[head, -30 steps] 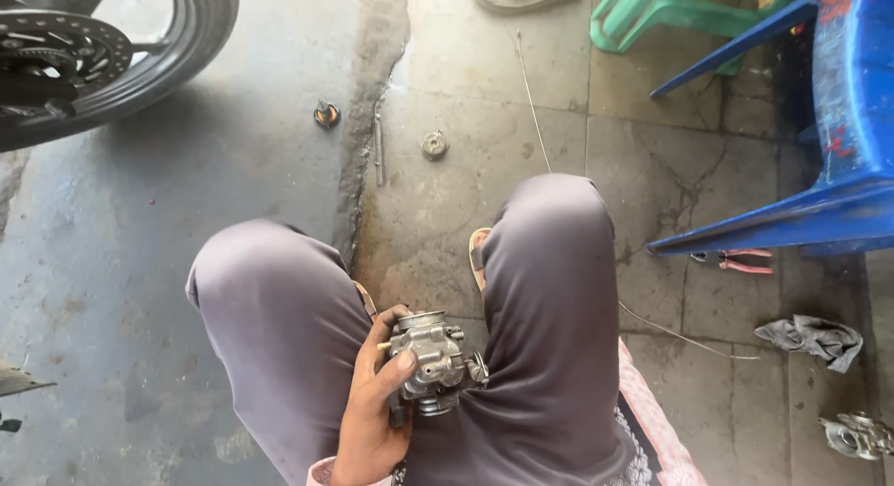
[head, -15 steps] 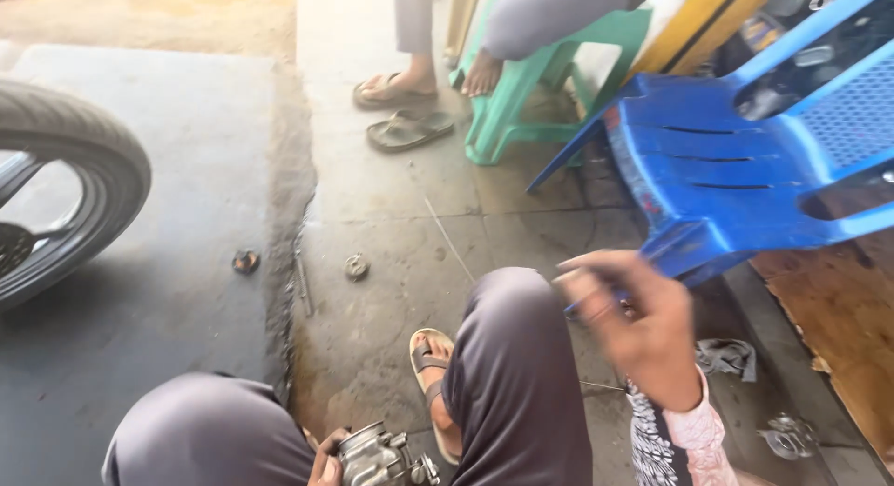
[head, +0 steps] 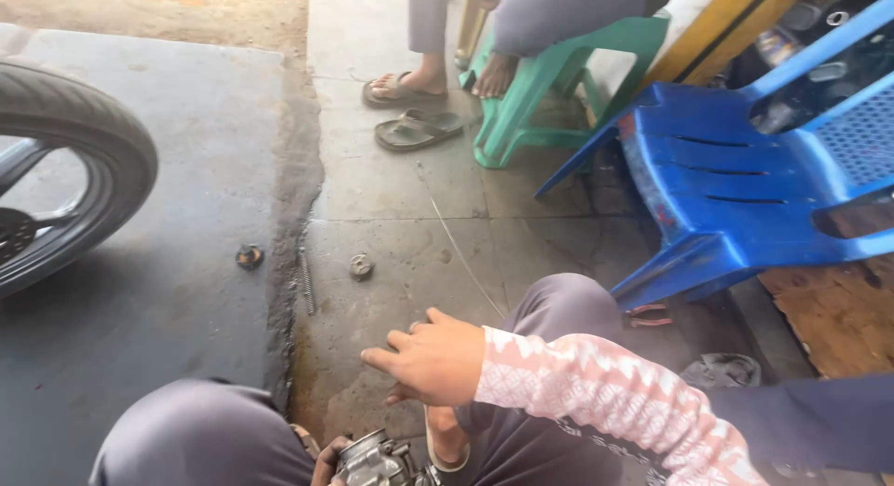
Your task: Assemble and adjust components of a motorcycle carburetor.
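Concrete floor point(head: 186, 309), grey and oil-stained, is carrying everything; a dark seam is running down it between two slabs. Compared with a second ago, the view is lifting away from the lap, so more of the yard is showing now.

Blue plastic chair point(head: 745, 207) is lying tipped at right. Motorcycle wheel point(head: 65, 188) is standing at the left edge, partly cut off. Green stool point(head: 540, 86) is sitting at top centre, with another person's legs and sandalled feet point(head: 410, 81) beside it; a loose sandal point(head: 419, 129) is lying just in front.

The person is crouching, grey-trousered knees filling the bottom of frame.

Right hand point(head: 433, 360), in a pink patterned sleeve, is hovering between the knees, fingers loosely spread, holding nothing. Half a second ago it was raised near the chair; it is now coming back down and inward, towards the part in the lap.

Left hand point(head: 326, 460) is barely showing at the bottom edge, wrapped around the metal carburettor-like part point(head: 377, 463), which is resting low between the knees as before.

Small items lying on the floor ahead: a coil spring point(head: 306, 281) along the seam, a round metal piece point(head: 360, 266) just right of it, a dark round cap point(head: 249, 257) just left. None has moved.
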